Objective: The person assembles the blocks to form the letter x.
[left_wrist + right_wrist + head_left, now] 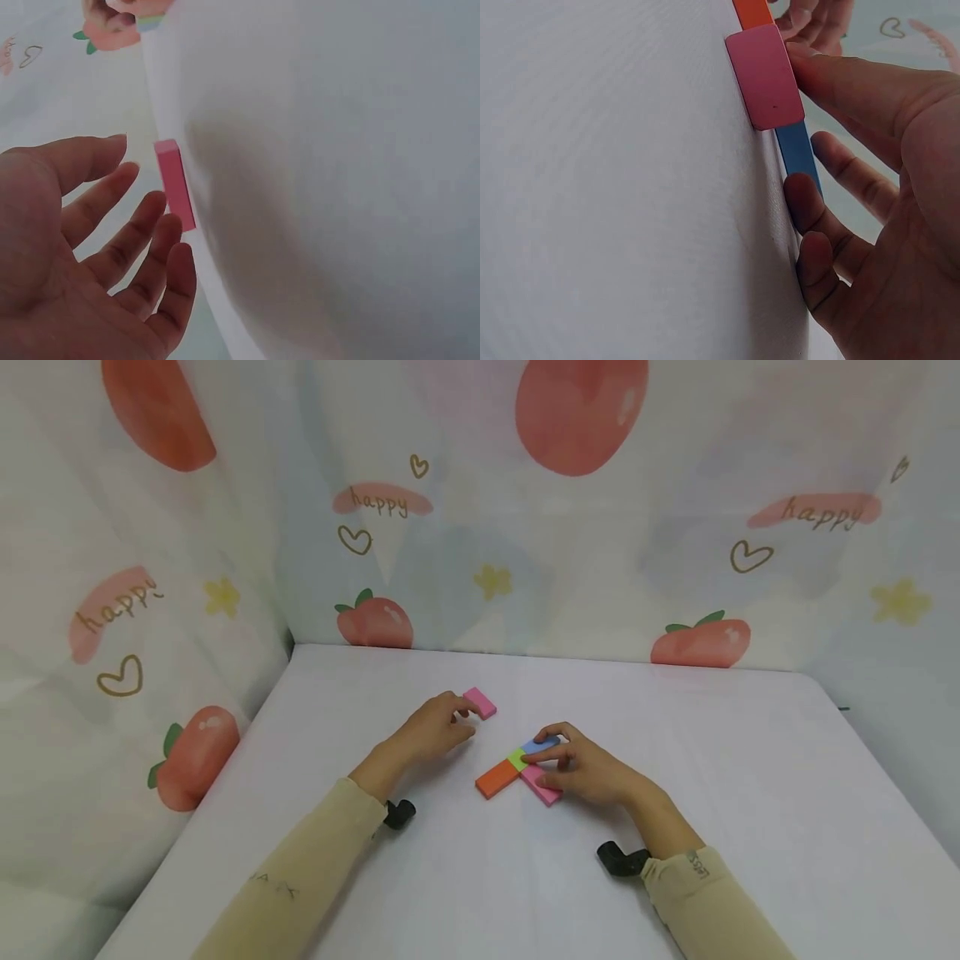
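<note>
White cloth covers the counter (pixel 675 793), backed by strawberry-print curtains (pixel 600 568). Left hand (pixel 431 727), fingers relaxed, touches a flat pink block (pixel 480 702) running diagonally away-left. Right hand (pixel 585 770), fingers loosely spread, rests on the coloured blocks (pixel 517 768).

A white table (pixel 750 777) carries everything, its far edge meeting a printed curtain. Near the tabletop's middle, toward the far edge, lies a single pink block (pixel 480 702). Just nearer the front edge, an orange block (pixel 497 777), a green block (pixel 517 758), a blue block (pixel 538 745) and a second pink block (pixel 542 787) lie flat, touching in a cluster.
</note>
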Motion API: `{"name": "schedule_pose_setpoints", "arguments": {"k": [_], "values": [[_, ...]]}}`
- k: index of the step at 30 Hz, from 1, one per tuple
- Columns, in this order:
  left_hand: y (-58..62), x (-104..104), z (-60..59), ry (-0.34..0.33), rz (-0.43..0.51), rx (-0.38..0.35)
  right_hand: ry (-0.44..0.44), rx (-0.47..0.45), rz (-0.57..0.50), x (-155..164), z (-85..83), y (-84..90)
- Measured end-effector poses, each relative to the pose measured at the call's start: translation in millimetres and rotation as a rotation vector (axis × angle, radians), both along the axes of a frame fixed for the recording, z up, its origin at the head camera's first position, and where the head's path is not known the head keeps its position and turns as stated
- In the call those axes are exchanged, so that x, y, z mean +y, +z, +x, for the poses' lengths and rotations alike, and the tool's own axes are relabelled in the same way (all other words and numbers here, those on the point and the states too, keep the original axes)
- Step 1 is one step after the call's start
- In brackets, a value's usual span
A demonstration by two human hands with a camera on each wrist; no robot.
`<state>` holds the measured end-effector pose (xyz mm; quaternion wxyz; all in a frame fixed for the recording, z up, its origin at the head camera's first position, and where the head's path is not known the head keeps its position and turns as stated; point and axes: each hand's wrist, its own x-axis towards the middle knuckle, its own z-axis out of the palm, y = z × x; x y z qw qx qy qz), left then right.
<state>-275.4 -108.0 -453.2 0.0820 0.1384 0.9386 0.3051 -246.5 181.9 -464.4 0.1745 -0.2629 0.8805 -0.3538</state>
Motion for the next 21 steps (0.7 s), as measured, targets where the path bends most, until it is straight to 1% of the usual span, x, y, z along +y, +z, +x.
{"name": "schedule_pose_setpoints", "arguments": {"k": [4, 8, 11, 14, 17, 19, 21], "values": [[0.8, -2, -11.2, 0.005, -0.109, 0.093, 0.016, 0.017, 0.005, -1, -1.4, -0.7], [2.0, -2, -20.6, 0.001, -0.189, 0.143, 0.019, 0.018, -0.001, -2, -3.0, -1.6], [4.6, -1, -26.2, -0.034, -0.216, 0.142, 0.027, 0.031, -0.013, -2, -4.5, -1.9], [5.5, 0, -30.9, -0.084, -0.240, 0.134, 0.034, 0.036, -0.029, -3, -5.5, -1.9], [3.6, 1, -35.2, -0.118, -0.270, 0.128, 0.030, 0.032, -0.030, -3, -5.8, -2.0], [1.4, 4, -37.7, -0.127, -0.299, 0.120, 0.034, 0.031, -0.022, -3, -5.5, -2.3], [-0.8, 7, -40.8, -0.140, -0.326, 0.128, 0.034, 0.037, -0.012, -2, -4.9, -1.9]]}}
